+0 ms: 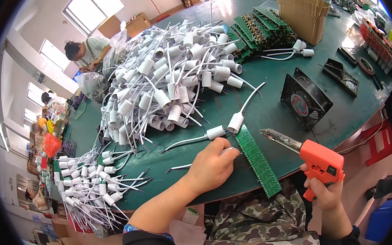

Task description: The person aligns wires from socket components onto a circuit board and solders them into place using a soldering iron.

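Currently the right hand (325, 190) grips one orange soldering gun (321, 158), the left hand (212, 165) one white socket (227, 151), mostly hidden; between them lies one green board (258, 163), two sockets (235, 123) near its far end, one fan (305, 99) and an uncountable heap (162, 72) beyond

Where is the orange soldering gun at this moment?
In the head view, the orange soldering gun is right of centre in the right hand, its tip appearing between the green circuit board and the black fan.

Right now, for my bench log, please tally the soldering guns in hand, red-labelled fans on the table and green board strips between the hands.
Soldering gun, right hand: 1
Red-labelled fan: 1
Green board strip: 1
Total: 3
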### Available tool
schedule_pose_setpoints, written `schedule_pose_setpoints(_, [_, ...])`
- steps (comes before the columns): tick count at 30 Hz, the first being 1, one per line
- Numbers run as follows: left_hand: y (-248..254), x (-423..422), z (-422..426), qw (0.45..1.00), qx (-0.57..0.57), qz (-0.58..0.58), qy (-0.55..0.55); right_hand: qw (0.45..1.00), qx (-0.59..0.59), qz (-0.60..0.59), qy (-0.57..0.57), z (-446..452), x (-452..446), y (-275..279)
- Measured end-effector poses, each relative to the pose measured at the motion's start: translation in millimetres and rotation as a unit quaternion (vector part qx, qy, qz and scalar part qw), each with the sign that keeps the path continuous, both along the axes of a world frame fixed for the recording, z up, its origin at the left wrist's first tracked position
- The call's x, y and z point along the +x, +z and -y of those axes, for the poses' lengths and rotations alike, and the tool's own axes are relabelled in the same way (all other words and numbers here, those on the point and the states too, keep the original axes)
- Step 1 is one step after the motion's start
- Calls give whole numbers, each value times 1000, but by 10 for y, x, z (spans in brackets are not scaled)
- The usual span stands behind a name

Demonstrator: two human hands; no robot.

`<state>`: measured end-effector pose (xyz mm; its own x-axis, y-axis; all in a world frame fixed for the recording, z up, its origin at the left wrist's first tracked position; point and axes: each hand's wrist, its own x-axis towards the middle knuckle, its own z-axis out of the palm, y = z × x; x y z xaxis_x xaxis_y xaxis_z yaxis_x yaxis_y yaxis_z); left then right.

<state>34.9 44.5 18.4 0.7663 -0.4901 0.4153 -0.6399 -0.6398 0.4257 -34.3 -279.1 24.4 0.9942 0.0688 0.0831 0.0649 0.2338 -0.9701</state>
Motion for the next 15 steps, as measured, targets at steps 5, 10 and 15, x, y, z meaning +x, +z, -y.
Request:
schedule_pose_setpoints(5, [-46, 54, 22, 999, -29, 24, 27, 999, -11, 36, 17, -47, 25, -101])
schedule_pose_setpoints(10, [-59, 103, 61, 998, -33, 39, 38, 999, -15, 28, 32, -73, 50, -96])
schedule_pose_setpoints(15, [-40, 139, 53, 998, -39, 29, 34, 998, -16, 41, 41, -81, 66, -93])
